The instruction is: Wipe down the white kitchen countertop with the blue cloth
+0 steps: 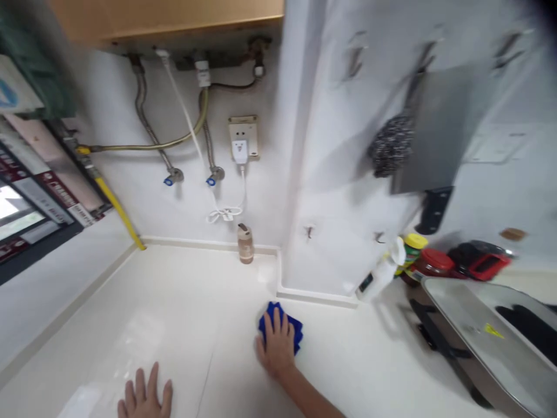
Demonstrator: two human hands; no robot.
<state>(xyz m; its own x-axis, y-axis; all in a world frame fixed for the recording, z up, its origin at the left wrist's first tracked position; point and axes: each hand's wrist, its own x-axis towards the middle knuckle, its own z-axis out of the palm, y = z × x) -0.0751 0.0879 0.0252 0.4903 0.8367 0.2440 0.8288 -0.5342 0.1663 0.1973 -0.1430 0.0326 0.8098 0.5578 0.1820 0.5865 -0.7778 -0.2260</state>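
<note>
My right hand (278, 345) holds a blue cloth (296, 332) down against the white countertop (174, 313), near the wall corner. Its fingers are spread across the top of the cloth, which bunches out around them. At the bottom left, my left hand (145, 397) lies on the counter with its fingers apart and nothing in it. Part of that hand is cut off by the frame edge. Beyond the cloth, a small brown bottle (246, 247) stands upright against the back wall.
A white spray bottle (383, 276), a red-lidded jar (435, 262) and a large metal-rimmed appliance (470, 342) stand on the right. A cleaver (439, 128) and steel scrubber (394, 145) hang above. Pipes and a plug (239, 151) line the back wall; a yellow hose (119, 212) runs at left.
</note>
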